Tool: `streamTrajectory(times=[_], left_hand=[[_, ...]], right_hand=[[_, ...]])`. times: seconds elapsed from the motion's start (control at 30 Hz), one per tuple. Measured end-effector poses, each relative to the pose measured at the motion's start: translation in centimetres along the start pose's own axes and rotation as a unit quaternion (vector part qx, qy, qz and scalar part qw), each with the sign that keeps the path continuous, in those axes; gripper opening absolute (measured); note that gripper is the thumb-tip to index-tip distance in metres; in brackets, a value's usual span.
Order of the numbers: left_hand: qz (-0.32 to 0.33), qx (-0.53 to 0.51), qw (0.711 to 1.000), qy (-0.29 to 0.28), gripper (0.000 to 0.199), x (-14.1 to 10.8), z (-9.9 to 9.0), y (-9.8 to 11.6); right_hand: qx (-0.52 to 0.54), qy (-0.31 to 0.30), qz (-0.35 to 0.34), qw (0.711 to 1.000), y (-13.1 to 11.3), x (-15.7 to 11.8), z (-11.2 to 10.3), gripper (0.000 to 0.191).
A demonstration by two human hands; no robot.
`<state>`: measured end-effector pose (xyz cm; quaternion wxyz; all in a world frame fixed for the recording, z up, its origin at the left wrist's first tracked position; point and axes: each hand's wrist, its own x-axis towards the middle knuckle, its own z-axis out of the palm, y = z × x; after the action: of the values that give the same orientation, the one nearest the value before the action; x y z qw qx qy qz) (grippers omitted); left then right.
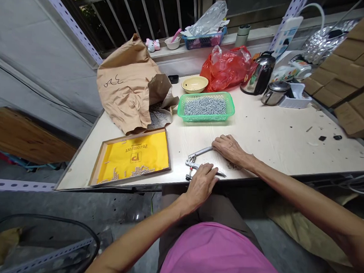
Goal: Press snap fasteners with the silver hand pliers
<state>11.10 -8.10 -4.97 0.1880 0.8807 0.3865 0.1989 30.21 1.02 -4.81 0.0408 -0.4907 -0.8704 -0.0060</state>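
A metal hand plier (196,158) with two long handles and a coil spring lies on the table near the front edge, its handles spread apart. My left hand (201,183) has its fingers bent over the lower handle, close to the small black and red screw part. My right hand (229,150) is curled at the end of the upper handle, its fingertips partly hidden. To the left, a shallow tray (169,156) with a yellow lining holds small metal pins (141,171). Behind the plier stands a green plastic basket (205,118) full of small metal pieces (205,106).
An open brown paper bag (126,90) with metal pieces at its mouth stands back left. Beyond the basket are a cream bowl (194,84), a red plastic bag (225,70), a steel kettle (258,75) and a lidded pot (274,94). Cardboard (350,75) leans at right.
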Motion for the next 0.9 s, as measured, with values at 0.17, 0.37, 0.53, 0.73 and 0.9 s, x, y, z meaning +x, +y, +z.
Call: streamTrajectory(times=[0.17,0.37,0.53,0.73,0.9], left_hand=[[-0.131,-0.008,0.985,0.115,0.024,-1.3,-3.2,-2.2],[-0.301,0.086,0.947,-0.065,0.028,-0.6,-6.0,-4.9],[-0.359,0.085,0.914,-0.170,0.022,1.0,-6.1,-5.4],[-0.347,0.022,0.920,-0.180,0.023,2.7,-7.5,-6.3],[-0.306,0.039,0.937,-0.162,0.023,4.7,-8.9,-5.0]], right_hand=[[0.092,-0.008,0.000,0.996,0.2,-1.8,0.2,0.022],[0.142,-0.027,0.029,0.989,-0.4,-2.5,0.2,0.022],[0.195,-0.035,0.039,0.979,-0.9,-3.2,-1.3,0.021],[0.219,-0.018,0.050,0.974,0.0,-4.4,-2.1,0.022],[0.189,0.036,0.086,0.978,0.5,-5.0,-1.6,0.023]])
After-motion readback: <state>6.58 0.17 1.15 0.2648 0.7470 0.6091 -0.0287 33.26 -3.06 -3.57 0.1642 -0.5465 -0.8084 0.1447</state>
